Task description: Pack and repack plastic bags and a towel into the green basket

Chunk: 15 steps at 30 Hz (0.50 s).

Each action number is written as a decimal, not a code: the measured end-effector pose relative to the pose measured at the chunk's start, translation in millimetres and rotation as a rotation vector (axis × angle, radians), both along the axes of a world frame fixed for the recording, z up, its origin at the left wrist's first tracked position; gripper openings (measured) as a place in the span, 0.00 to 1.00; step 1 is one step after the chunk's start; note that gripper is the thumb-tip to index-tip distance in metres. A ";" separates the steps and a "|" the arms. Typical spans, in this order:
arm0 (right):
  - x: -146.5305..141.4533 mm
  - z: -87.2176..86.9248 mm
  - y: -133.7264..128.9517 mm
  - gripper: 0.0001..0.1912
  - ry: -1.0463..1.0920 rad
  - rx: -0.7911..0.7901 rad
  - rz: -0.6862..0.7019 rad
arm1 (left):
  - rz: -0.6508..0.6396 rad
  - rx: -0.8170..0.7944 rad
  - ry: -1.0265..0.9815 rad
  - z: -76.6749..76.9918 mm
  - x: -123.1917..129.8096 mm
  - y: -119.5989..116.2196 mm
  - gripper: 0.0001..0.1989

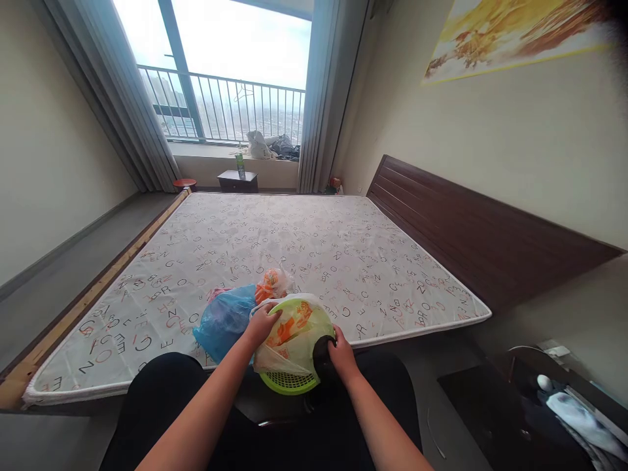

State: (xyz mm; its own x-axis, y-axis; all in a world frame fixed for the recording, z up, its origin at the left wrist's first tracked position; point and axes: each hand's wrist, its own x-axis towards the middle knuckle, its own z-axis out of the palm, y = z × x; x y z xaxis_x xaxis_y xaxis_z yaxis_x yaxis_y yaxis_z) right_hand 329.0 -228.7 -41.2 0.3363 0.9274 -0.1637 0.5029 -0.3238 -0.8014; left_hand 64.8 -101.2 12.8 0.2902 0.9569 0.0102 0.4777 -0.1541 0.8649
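A round green basket (289,384) with a perforated side is held over my lap, near the mattress edge. Pale plastic with orange print (294,327) covers much of its top. My left hand (265,325) grips the rim and plastic at the upper left. On the right side, my right hand (341,353) pinches a dark piece of material (322,353) against the basket. Beside my left hand lies a blue plastic bag (228,320) on the mattress. A clear bag with orange contents or print (271,284) sits just behind the basket.
The letter-patterned mattress (294,229) spreads out ahead, with a dark headboard (456,229) at right. A small nightstand (238,182) holding a green bottle (240,165) stands beyond it, near a red stool (185,184). Items lie on a dark table (515,418) at lower right.
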 end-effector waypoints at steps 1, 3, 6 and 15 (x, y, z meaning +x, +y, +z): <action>0.0 -0.3 0.1 0.32 0.002 0.000 0.002 | 0.004 -0.001 0.002 0.2 0.1 -0.2 0.20; 0.1 -0.7 0.2 0.32 0.008 0.001 0.009 | 0.009 0.003 0.013 0.7 0.2 -0.6 0.20; 0.2 -1.0 0.0 0.32 0.015 -0.001 0.012 | 0.020 0.017 0.034 1.5 0.2 -1.1 0.19; 0.2 0.4 0.4 0.32 0.006 -0.024 0.010 | 0.031 0.025 0.026 -1.2 -1.1 -0.9 0.19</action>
State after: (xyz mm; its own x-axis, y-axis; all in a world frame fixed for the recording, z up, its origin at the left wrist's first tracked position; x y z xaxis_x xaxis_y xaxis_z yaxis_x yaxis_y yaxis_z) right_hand 329.2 -228.3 -40.9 0.3263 0.9264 -0.1881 0.5014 -0.3383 -0.7964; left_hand 63.7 -102.0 11.6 0.2609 0.9650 0.0274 0.5047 -0.1605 0.8482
